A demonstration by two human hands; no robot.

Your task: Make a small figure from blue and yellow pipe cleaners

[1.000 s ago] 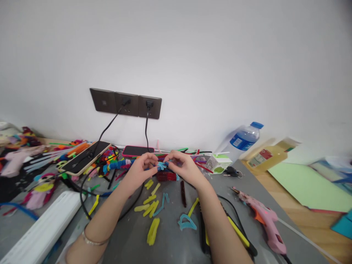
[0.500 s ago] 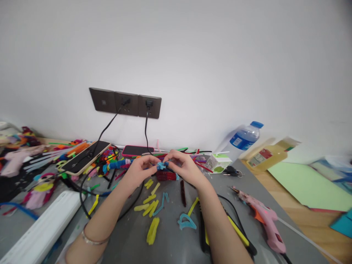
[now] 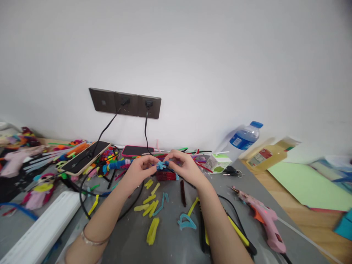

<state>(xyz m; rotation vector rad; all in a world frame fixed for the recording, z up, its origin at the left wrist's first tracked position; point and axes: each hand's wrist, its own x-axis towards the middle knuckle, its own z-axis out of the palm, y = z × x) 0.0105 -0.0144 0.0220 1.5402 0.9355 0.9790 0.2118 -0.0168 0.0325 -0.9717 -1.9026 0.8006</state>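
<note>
Between my two hands is a small blue fuzzy piece (image 3: 161, 165), light blue with darker blue at its ends. My left hand (image 3: 143, 169) pinches its left side, thumb and index finger together. From the right, my right hand (image 3: 183, 165) grips the same piece with its fingertips. Just below them lies a dark red fuzzy bundle (image 3: 166, 176). Several short yellow pieces (image 3: 150, 208) and a folded yellow bundle (image 3: 153, 231) rest on the grey table (image 3: 165, 253) between my forearms. A light blue loop (image 3: 187, 222) with a yellow stem lies near my right forearm.
A pink glue gun (image 3: 265, 220) and yellow-black pliers (image 3: 238, 233) lie at the right. Behind stand a bottle (image 3: 243, 139) and a small box (image 3: 218, 163). Phones (image 3: 86, 157), cables, colourful pieces and a white power strip (image 3: 46, 227) fill the left.
</note>
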